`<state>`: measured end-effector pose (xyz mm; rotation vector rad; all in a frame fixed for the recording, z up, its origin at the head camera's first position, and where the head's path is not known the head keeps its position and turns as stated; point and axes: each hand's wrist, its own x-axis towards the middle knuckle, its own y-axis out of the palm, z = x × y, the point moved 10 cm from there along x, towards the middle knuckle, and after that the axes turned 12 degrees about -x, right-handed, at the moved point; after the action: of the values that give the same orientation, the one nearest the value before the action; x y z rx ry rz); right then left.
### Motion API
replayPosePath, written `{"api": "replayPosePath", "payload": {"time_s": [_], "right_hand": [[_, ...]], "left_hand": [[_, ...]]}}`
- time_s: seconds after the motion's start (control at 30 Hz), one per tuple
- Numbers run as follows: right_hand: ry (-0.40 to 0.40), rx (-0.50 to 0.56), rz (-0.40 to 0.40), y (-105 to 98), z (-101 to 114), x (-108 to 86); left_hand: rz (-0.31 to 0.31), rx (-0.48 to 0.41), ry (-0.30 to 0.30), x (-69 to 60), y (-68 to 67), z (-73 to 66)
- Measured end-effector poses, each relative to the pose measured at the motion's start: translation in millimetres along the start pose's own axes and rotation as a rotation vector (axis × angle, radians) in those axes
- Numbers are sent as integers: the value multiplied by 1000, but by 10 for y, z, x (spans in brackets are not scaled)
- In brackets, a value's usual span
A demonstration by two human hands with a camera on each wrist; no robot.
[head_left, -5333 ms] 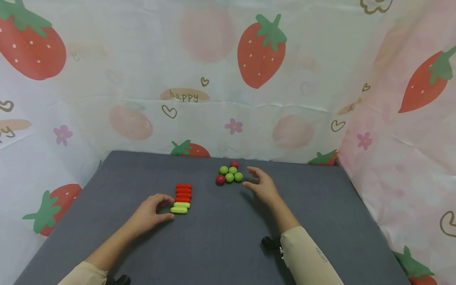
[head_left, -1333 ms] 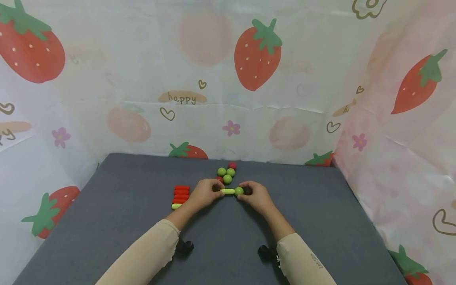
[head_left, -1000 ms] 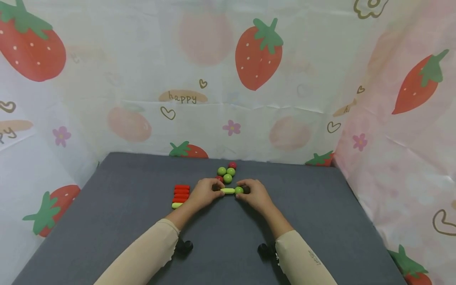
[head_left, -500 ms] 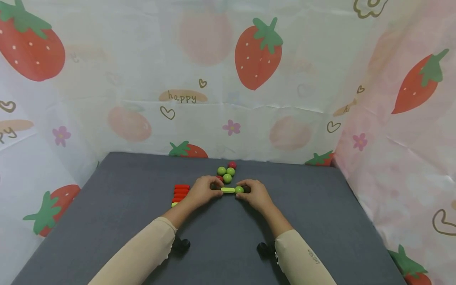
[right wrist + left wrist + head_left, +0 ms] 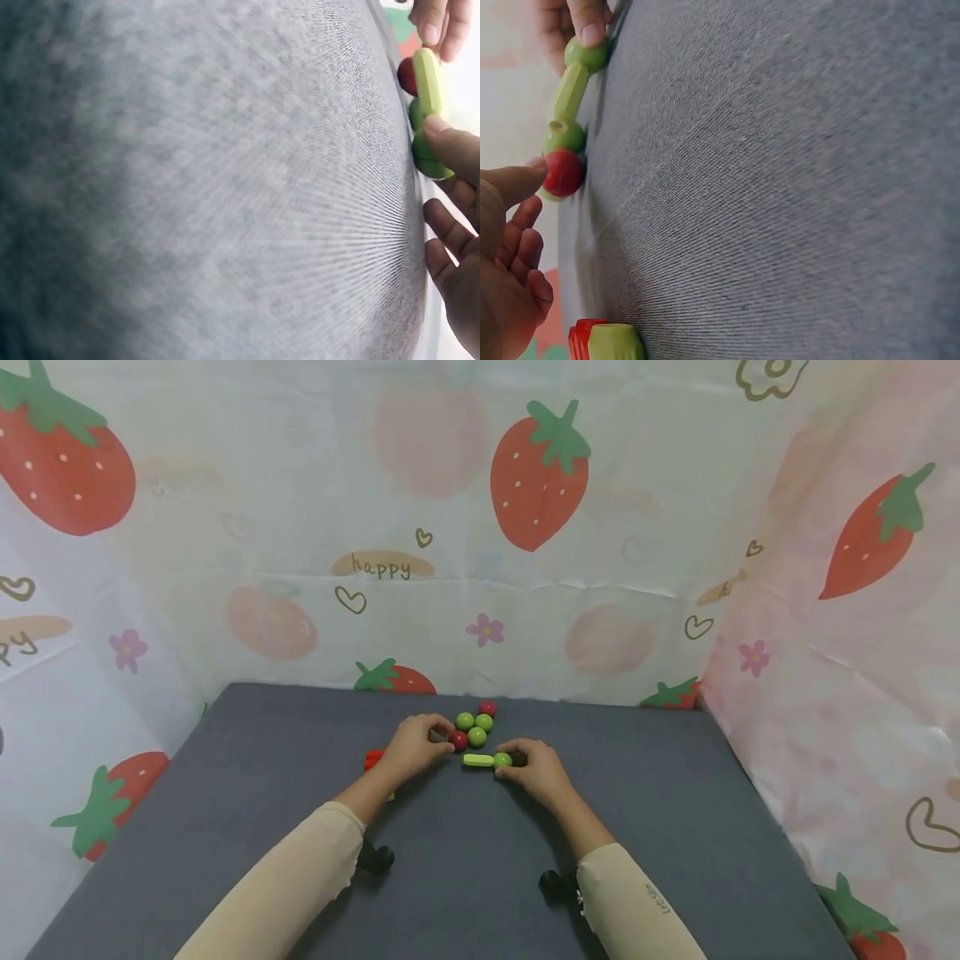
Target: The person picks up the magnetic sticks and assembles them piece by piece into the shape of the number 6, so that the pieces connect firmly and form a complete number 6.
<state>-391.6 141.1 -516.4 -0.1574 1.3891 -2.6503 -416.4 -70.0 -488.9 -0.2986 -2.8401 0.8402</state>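
My right hand pinches a green ball between thumb and fingers. A yellow-green stick extends from that ball to the left, its other end free. My left hand is beside a red ball, fingers relaxed; in the left wrist view the thumb overlaps that red ball, and contact is hard to tell. Behind the stick, green balls and another red ball sit clustered. My left hand and wrist partly cover the red sticks and a yellow-green stick.
A dark grey cloth-covered table lies under everything. Strawberry-print curtains stand along its back and both sides. Black wrist devices protrude beneath both sleeves.
My left hand has let go of the yellow-green stick and moved left and slightly back to the red ball. My right hand stays on the green ball, which was earlier in the cluster.
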Motion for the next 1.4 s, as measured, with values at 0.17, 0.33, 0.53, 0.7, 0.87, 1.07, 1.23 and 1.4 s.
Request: {"api": "replayPosePath", "payload": {"time_s": [0.17,0.33,0.53,0.7,0.87,1.07,1.23,1.4], "right_hand": [[4,10,0,20,-14,6],[10,26,5,37,-20,2],[8,32,0,29,-12,-3],[23,41,-6,24,-33,0],[21,41,-13,16,-48,11],[25,45,-14,20,-67,24],[38,43,-14,23,-85,30],[37,48,-6,10,-78,37]], "left_hand": [[11,-12,-20,48,34,79],[17,-20,-57,83,69,161],[9,-20,-64,107,88,177],[-13,-30,-45,128,111,185],[-24,3,-26,155,138,175],[-35,33,-38,170,158,232],[-35,44,-25,169,160,237],[-18,46,-15,142,105,200]]}}
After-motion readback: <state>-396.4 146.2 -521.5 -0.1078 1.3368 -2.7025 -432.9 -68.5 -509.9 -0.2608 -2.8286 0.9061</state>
